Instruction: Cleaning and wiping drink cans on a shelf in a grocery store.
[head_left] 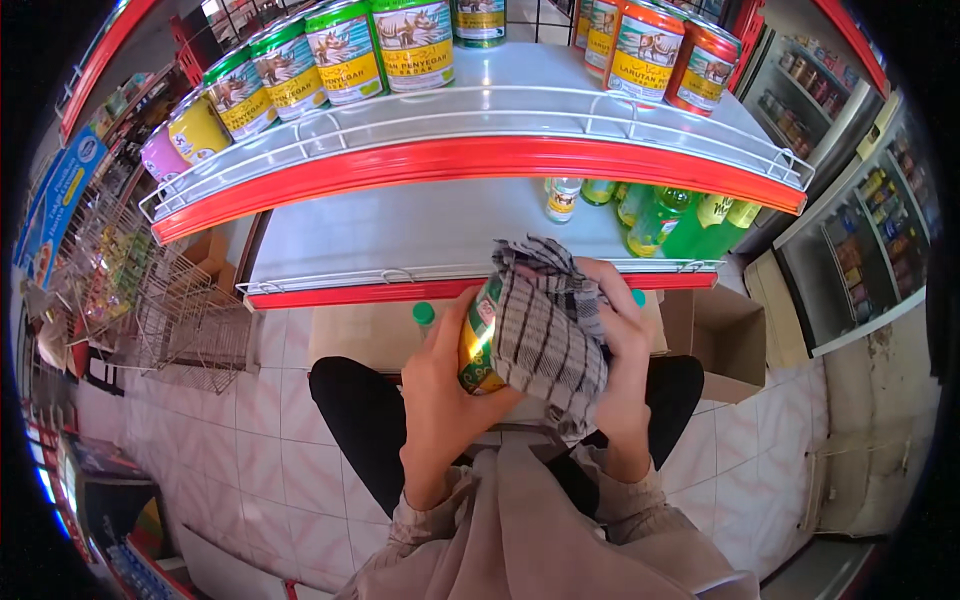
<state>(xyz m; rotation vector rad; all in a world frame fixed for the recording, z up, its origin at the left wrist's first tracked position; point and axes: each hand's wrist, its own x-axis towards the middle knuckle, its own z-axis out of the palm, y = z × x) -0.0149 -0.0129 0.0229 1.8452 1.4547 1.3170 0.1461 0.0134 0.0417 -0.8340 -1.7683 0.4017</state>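
Note:
Just in front of my knees, my left hand [445,385] is wrapped round a green and yellow can [478,345] with a bright glint on its side. A grey checked cloth [548,340] with dark lines drapes over the can's top and right side. My right hand [622,340] grips the cloth from the right and presses it against the can. The far end of the can is hidden under the cloth. Both hands are before the red front edge of the lower shelf [380,240].
Green-topped and orange cans [413,45] line the upper shelf [520,75] behind a white wire rail. Green bottles [660,220] stand on the lower shelf's right. A cardboard box [715,340] and drinks fridges [865,240] are right; wire baskets [190,310] are left.

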